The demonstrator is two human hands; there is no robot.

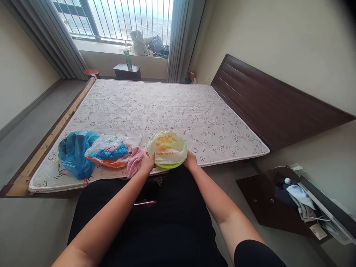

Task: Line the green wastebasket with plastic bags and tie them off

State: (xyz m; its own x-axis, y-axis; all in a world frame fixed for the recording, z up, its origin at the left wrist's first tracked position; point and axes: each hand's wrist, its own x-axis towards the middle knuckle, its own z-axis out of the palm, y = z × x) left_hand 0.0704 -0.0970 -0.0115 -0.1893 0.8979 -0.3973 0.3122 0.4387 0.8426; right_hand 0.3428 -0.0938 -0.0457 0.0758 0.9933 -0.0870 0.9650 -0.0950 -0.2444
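A yellowish plastic bag (pixel 170 145) with orange printing spreads over a round lime-green basin (pixel 168 166), whose rim shows at the near side. My left hand (pixel 148 162) grips the left edge of the bag-covered basin, close against a pink towel (pixel 135 161). On the opposite side, my right hand (pixel 190 160) is closed at the basin's right edge, its fingers partly hidden. Left of the towel lies a clear plastic bag (pixel 101 146) with blue and orange parts, and beyond that a crumpled blue plastic bag (pixel 78 152). All rest at the near edge of the mattress (pixel 161 104).
A dark wooden headboard (pixel 267 100) runs along the right. Near the right wall, a dark nightstand (pixel 258 202) holds cloths and other items. Beyond the bed stand another nightstand (pixel 126 72) with a green bottle (pixel 127 59) and a red stool (pixel 91 72). Bags (pixel 140 43) sit on the windowsill.
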